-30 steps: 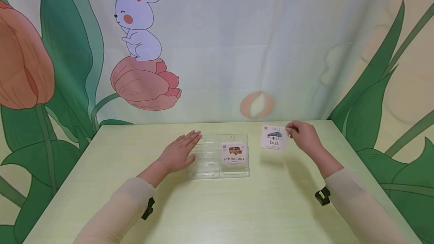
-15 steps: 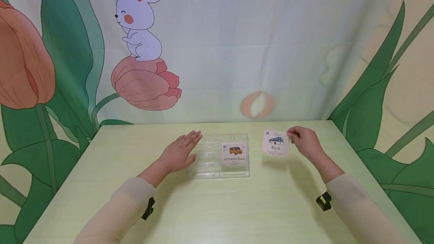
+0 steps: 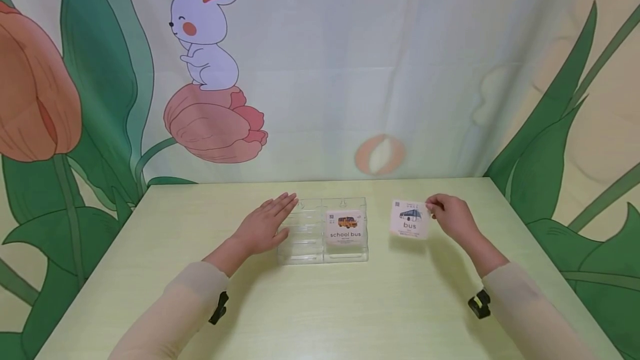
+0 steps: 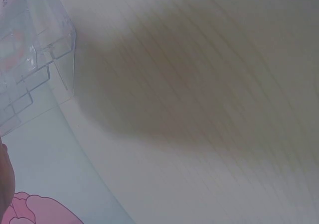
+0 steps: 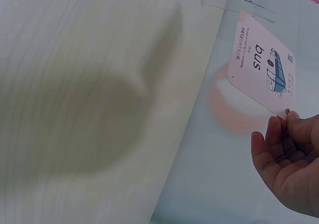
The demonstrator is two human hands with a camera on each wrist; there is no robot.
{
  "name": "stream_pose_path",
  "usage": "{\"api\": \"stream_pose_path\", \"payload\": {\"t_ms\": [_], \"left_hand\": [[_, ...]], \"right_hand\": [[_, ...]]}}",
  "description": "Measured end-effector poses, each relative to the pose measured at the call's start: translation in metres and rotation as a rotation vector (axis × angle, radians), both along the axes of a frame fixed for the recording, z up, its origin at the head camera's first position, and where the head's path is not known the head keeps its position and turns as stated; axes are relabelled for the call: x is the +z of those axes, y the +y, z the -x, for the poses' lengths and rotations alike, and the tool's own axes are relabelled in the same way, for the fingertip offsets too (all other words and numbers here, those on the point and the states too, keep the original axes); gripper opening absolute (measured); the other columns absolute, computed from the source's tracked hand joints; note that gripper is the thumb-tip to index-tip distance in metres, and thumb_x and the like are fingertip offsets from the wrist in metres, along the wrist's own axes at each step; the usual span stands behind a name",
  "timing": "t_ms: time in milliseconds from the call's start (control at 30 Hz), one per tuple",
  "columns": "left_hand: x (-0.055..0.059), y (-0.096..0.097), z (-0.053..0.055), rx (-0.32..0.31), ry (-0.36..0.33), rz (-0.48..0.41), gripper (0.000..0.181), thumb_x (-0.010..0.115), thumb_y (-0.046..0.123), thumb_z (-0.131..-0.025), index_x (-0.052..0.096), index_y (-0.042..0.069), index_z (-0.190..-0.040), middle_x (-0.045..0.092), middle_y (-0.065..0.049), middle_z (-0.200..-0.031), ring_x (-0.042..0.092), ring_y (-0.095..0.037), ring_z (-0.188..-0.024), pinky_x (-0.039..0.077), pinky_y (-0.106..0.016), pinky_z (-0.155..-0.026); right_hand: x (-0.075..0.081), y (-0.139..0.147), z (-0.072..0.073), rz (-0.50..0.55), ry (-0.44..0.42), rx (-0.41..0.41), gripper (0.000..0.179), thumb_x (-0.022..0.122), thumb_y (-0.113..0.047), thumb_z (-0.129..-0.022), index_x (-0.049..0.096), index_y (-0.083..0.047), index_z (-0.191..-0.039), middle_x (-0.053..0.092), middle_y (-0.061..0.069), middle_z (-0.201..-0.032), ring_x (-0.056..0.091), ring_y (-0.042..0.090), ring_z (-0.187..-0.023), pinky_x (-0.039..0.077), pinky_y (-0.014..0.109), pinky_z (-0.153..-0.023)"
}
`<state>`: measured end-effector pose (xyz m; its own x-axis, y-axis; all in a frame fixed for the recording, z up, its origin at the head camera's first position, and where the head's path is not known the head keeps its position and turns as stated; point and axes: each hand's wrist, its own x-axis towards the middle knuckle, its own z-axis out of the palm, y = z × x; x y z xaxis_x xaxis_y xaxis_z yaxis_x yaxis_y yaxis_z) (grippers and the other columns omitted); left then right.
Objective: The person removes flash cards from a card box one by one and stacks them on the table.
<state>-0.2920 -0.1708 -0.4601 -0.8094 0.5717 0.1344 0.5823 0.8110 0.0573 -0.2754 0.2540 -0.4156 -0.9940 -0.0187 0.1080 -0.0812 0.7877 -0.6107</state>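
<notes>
The person's right hand (image 3: 452, 216) pinches a thin, white, round-cornered square card (image 3: 410, 220) at its upper right corner, thumb against forefinger, with the other fingers loosely curled beneath. The card hangs above the pale yellow-green, wood-grained table (image 3: 350, 304), its face turned toward the head camera, just to the right of a clear plastic two-column rack (image 3: 300, 244) and apart from it. The left hand (image 3: 262, 228) lies stretched out flat at the rack's left side, palm down, fingers straight and close together, thumb set apart, holding nothing. The fingertips overlap the rack's upper left edge in the head view; whether they actually touch the plastic I cannot tell from this angle, and the left wrist view catches only a sliver of the hand.

The pinched card reads "bus" in dark lowercase letters under a drawing of a blue-and-white bus, with a small square code in one corner, Chinese characters near the top and finer lines of print below the word. In the rack's right column stands a white square card with a yellow-orange bus (image 3: 345, 239), lettered "school bus", with smaller lines under it. The left column shows bare stepped ledges.
</notes>
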Motion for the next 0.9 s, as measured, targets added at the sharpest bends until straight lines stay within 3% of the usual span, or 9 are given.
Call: {"api": "stream_pose_path", "payload": {"t_ms": [900], "left_hand": [[0.001,-0.001,0.000,-0.007,0.014,0.004,0.066,0.052,0.027,-0.102,0.031,0.001,-0.160,0.033,-0.015,-0.168,0.030,-0.034,-0.157,0.030,-0.051,-0.128]], "right_hand": [[-0.026,0.011,-0.004,0.001,-0.062,-0.005,0.022,0.053,-0.003,-0.104,0.065,0.011,-0.117,0.068,0.027,-0.107,0.063,0.029,-0.085,0.050,0.028,-0.069]]}}
